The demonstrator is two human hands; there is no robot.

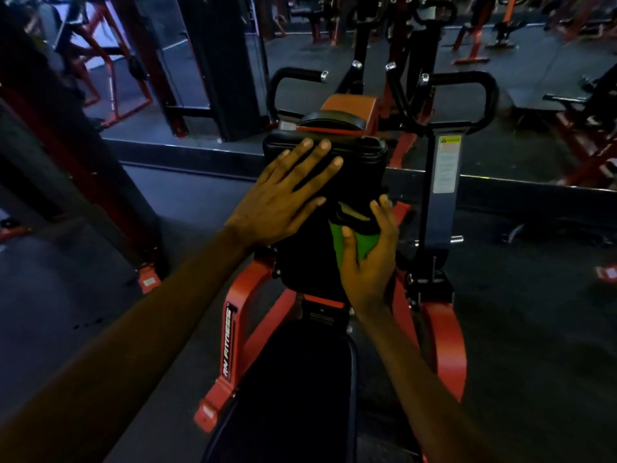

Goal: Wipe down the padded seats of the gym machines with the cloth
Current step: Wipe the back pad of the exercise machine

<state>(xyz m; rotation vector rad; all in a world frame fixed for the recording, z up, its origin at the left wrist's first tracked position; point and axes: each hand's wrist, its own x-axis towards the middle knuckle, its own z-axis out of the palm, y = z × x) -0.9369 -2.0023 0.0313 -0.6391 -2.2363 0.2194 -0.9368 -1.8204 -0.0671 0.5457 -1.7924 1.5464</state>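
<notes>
1. We see the left hand (283, 195) just above the picture's centre, flat, its fingers straight and spread. It presses on the black upright pad (357, 155) and holds nothing; the fingertips point toward 1 o'clock and reach near the pad's top edge.
2. The right hand (370, 262) sits at about 4 o'clock from the left hand, close beside it but not touching. It grips the green cloth (366, 243), with the thumb laid across the front of the cloth and the fingers bent over its upper right side.
3. The green cloth lies against the lower right part of the upright pad, at 12 o'clock from the right wrist. Above the green there is a dark fold; we cannot tell whether it belongs to the cloth or to the pad.
4. The black seat (300, 379) lies at 6 o'clock from the pad, between our two forearms, and neither hand touches it.
5. The red frame (242, 295) carries the pad and seat, and its white lettering runs along the left strut at 7 o'clock from the pad.
6. Two black handles curve out at 11 o'clock (290, 75) and 2 o'clock (484, 91) from the pad.
7. A grey post at 3 o'clock from the pad bears a warning label (445, 165).
8. Other red and black machines stand across the top of the picture, at 12 o'clock.
</notes>
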